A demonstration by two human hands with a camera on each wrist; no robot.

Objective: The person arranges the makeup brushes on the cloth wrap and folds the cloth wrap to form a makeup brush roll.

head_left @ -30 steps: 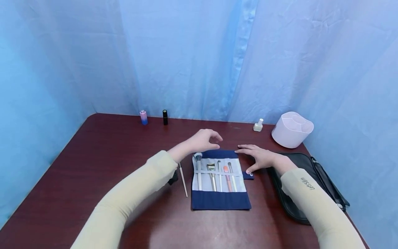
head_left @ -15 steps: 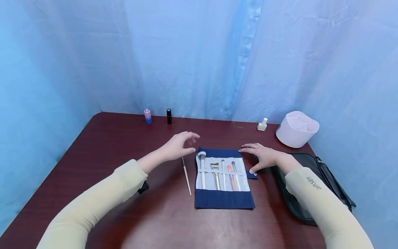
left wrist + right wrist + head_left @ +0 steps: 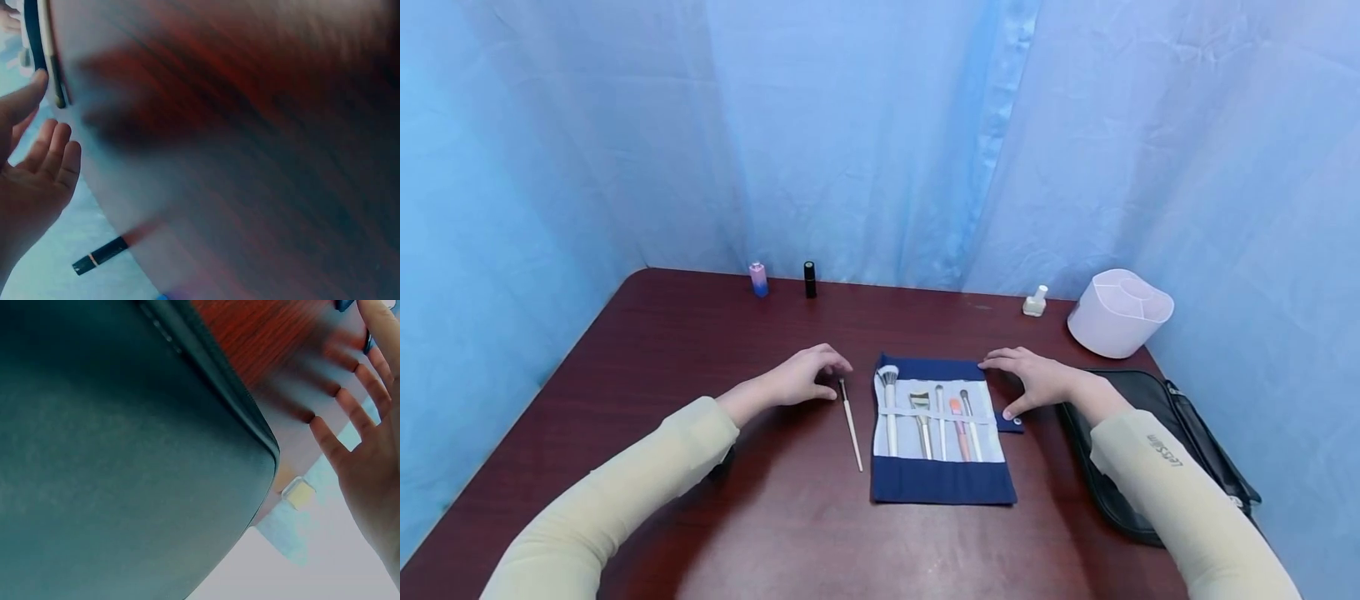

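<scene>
A navy brush roll point(image 3: 943, 482) lies unrolled, pale lining up, with several makeup brushes point(image 3: 922, 433) under its elastic band. To its left lies a thin loose makeup brush point(image 3: 851, 425), tip pointing away from me. My left hand point(image 3: 801, 379) hovers by that tip, thumb and fingers apart with nothing between them; the left wrist view shows the same gap beside the loose brush point(image 3: 53, 69). My right hand point(image 3: 1041, 382) rests at the roll's right side, fingers at its far corner and thumb on the snap tab point(image 3: 1011, 423). In the right wrist view its fingers point(image 3: 356, 412) are spread.
A black zip bag point(image 3: 1131, 467) lies under my right forearm. At the back right stand a white divided organizer point(image 3: 1108, 321) and a nail polish bottle point(image 3: 1034, 302). At the back left stand a pink-and-blue bottle point(image 3: 758, 280) and a black lipstick tube point(image 3: 809, 280).
My left hand has moved left from above the roll's far edge and lowered towards the loose brush's tip. The right hand stays at the roll. The head view has shifted slightly.
</scene>
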